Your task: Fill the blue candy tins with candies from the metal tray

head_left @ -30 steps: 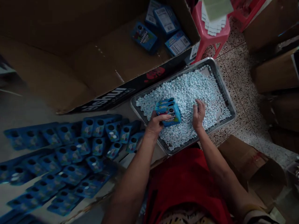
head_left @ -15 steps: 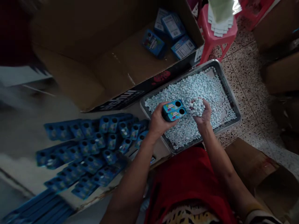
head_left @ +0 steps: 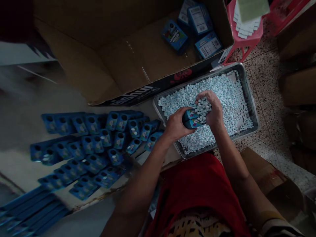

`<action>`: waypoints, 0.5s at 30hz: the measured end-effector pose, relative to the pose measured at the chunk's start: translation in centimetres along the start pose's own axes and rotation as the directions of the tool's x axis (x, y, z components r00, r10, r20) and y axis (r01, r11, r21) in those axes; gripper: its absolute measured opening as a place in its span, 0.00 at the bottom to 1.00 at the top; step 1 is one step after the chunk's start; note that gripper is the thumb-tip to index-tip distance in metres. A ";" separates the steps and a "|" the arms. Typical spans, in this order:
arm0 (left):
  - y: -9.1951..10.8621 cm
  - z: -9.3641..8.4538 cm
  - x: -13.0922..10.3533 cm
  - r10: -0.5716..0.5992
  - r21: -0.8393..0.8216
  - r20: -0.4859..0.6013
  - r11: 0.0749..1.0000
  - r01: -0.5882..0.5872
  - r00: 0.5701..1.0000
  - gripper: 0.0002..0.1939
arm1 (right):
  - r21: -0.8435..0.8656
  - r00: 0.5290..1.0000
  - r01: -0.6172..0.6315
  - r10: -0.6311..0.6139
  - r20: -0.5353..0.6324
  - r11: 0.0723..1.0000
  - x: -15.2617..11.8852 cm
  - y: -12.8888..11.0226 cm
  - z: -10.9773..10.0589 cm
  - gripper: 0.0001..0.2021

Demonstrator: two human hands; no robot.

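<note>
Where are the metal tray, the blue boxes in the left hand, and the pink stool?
Metal tray (head_left: 251,97): head view, on its right-hand rim.
Blue boxes (head_left: 191,114) in the left hand (head_left: 176,126): head view, on one box's printed end.
Pink stool (head_left: 235,40): head view, on its seat.

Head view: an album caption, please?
Left hand grips two blue boxes, right hand cups pale pellets beside them, above a tray.

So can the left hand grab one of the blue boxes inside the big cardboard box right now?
Probably not: the left hand is holding two small blue boxes, and the cardboard box's near wall stands between it and the blue boxes inside, though the top looks open.
</note>
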State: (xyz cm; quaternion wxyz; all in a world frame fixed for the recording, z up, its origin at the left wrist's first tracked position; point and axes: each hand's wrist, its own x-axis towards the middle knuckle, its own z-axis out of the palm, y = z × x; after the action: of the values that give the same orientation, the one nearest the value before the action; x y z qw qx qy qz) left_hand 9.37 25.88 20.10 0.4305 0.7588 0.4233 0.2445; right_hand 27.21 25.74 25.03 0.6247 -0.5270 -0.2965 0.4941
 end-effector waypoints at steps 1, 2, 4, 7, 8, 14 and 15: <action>-0.1 0.0 0.0 -0.002 -0.005 -0.011 1.000 0.002 1.000 0.42 | -0.022 0.999 0.023 -0.022 0.026 0.999 0.3 0.1 -0.1 0.19; -0.2 0.1 0.0 -0.003 -0.017 -0.030 1.000 0.002 1.000 0.42 | -0.045 0.997 0.051 -0.049 0.052 0.998 0.4 0.2 -0.1 0.21; -0.6 0.3 0.1 0.001 -0.048 -0.077 0.999 -0.005 0.997 0.42 | -0.086 0.989 0.104 -0.093 0.115 0.991 0.1 0.2 -0.2 0.23; -1.2 0.8 0.3 0.019 -0.077 -0.102 0.997 -0.027 0.995 0.41 | -0.169 0.968 0.179 -0.143 0.204 0.969 -1.7 -0.3 0.1 0.24; -1.4 1.0 0.3 0.031 -0.081 -0.101 0.996 -0.040 0.994 0.41 | -0.206 0.962 0.206 -0.160 0.219 0.957 -2.4 -0.5 0.2 0.25; -2.6 0.4 -0.3 0.069 -0.148 -0.085 0.986 -0.081 0.994 0.41 | -0.262 0.972 0.212 -0.175 0.158 0.941 -4.6 -0.7 -2.2 0.33; -3.2 0.0 -0.3 0.087 -0.156 -0.070 0.983 -0.097 0.994 0.41 | -0.301 0.976 0.212 -0.189 0.105 0.930 -4.1 -0.4 -3.7 0.33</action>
State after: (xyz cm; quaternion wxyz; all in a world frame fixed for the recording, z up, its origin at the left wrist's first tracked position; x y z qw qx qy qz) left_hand 7.79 26.50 17.37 0.4644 0.7328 0.3802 0.3207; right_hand 29.22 20.60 25.01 0.5698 -0.5669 -0.4458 0.3940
